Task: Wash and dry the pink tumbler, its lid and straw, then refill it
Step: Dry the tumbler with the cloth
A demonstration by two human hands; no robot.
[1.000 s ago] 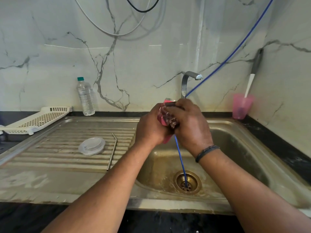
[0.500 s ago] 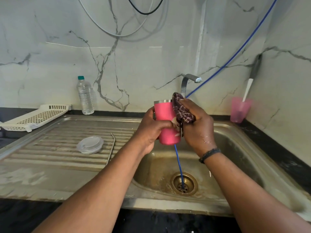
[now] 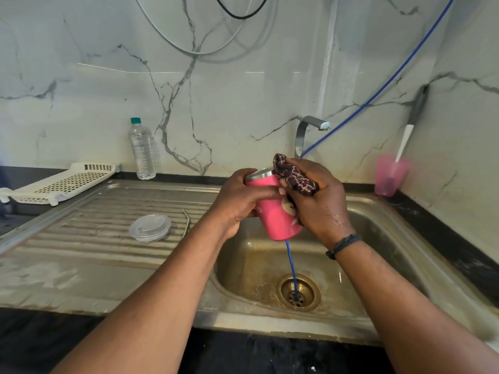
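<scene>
Drying the tumbler (image 3: 275,211) well means keeping the cloth moving over every wet patch while the other hand turns the cup a little at a time. At present the left hand (image 3: 237,201) is wrapped round the tumbler's upper half, fingers curled across its front, holding it over the sink (image 3: 378,228) with the mouth tipped away from the person. The right hand (image 3: 318,201) grips a bunched dark patterned cloth (image 3: 294,176) and presses it against the rim and the side nearest that hand. I would judge the rim and inside need the most care, since water sits there; pushing a fold of cloth down into the mouth should reach it. A firm hold with the left hand matters, as the wet wall may slip.

Pink on the outside, the tumbler has a bare steel rim and a small printed figure on its wall, partly hidden by the right hand. Its clear lid (image 3: 150,228) and bent metal straw (image 3: 186,222) lie side by side on the ribbed drainboard, off to the left of the left hand.
</scene>
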